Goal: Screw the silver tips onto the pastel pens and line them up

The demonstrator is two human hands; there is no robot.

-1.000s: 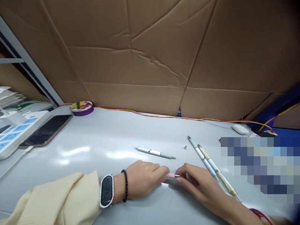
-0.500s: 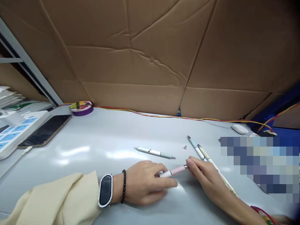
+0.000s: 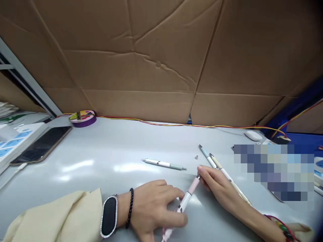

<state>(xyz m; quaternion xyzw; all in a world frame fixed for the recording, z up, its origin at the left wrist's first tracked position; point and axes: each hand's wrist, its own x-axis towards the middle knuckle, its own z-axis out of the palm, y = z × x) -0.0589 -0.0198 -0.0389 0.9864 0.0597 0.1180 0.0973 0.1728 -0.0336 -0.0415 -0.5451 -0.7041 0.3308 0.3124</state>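
Pinching the metal end of a pink-and-white pen (image 3: 190, 194) over the desk (image 3: 113, 141), the right hand (image 3: 218, 183) faces the left hand (image 3: 152, 206), parted around the barrel, its hold unclear, with a green-and-white pen (image 3: 164, 164) beyond and two pale pens (image 3: 215, 161) partly hidden by the right.

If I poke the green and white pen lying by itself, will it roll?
The green and white pen would probably roll, since it looks tube-shaped. It might slide too: the table looks shiny. It's likely light, being so slim.
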